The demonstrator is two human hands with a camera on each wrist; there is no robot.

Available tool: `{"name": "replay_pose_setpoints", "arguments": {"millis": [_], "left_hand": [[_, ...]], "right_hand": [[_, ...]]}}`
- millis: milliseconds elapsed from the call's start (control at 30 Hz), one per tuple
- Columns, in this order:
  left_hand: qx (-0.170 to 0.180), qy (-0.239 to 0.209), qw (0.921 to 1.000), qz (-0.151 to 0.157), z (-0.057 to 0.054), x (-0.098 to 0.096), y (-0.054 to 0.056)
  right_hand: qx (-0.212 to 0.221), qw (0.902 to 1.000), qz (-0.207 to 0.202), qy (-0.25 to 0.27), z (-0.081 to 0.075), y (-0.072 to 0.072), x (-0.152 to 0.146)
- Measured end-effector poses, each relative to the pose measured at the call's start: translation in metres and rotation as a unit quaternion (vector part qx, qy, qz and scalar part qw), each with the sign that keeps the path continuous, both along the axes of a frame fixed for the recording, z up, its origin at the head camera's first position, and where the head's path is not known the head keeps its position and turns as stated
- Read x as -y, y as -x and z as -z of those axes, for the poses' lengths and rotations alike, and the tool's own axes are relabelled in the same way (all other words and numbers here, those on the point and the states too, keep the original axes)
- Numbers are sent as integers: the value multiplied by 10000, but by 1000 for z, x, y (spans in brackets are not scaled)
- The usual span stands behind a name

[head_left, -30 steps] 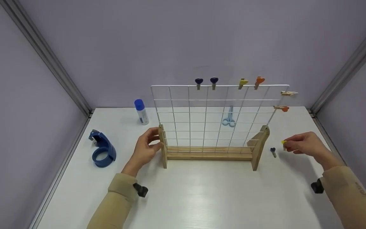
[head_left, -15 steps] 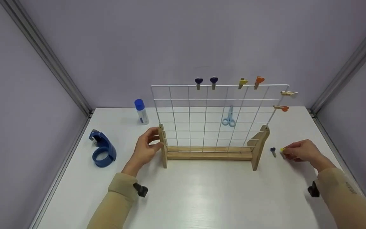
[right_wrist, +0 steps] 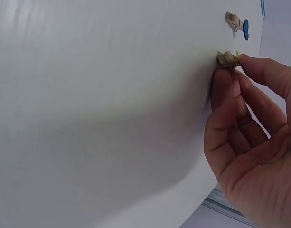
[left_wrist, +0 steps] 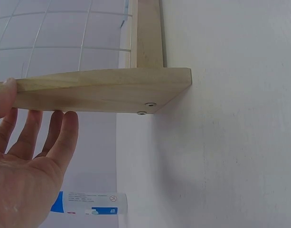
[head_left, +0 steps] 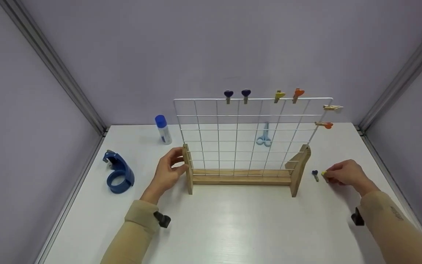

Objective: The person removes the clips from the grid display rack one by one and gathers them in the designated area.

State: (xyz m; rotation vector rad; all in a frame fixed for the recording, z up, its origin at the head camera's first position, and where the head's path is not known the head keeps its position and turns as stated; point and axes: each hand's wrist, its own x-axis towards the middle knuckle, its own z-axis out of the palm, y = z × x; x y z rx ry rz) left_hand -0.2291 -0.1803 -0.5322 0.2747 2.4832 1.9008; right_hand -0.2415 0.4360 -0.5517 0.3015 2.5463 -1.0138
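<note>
My right hand (head_left: 348, 173) pinches a small wooden clothespin (right_wrist: 227, 59) with a yellow heart between thumb and fingers, low over the table. Just left of it lies another clothespin (head_left: 315, 175) with a dark blue heart; the right wrist view shows this blue one (right_wrist: 236, 23) beyond my thumb. My left hand (head_left: 167, 170) grips the left wooden side of a wire grid stand (head_left: 242, 179), thumb at the front edge and fingers behind. In the left wrist view the wooden side panel (left_wrist: 102, 90) runs above my fingers (left_wrist: 64, 137).
Dark blue clothespins (head_left: 246, 94), a yellow one (head_left: 279, 96) and an orange one (head_left: 298, 94) sit on the grid's top wire. Two more clip to its right edge. Light blue scissors (head_left: 264, 139) lie behind the grid; a glue stick (head_left: 163, 130) and blue tape dispenser (head_left: 120, 178) are at left.
My right hand has come down and slightly left with the yellow clothespin, bringing it beside the blue one. The left hand stays on the stand.
</note>
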Motion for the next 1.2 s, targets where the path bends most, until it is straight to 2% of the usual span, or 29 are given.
{"name": "replay_pose_setpoints", "arguments": {"millis": [533,733,933,1200], "left_hand": [[91,-44,9999,-8,0,0,-1],[39,-28,10000,1,2,1,0],[42,-13,10000,18,2,1,0],[25,-65,10000,59,1,1,0]], "right_hand": [[-70,9999,84,-69,3,2,-2],[-79,9999,40,-131,-2,0,-2],[-391,9988,-100,-292,-22,1,-3],[-1110,9929,-360,-216,-69,2,-1]]}}
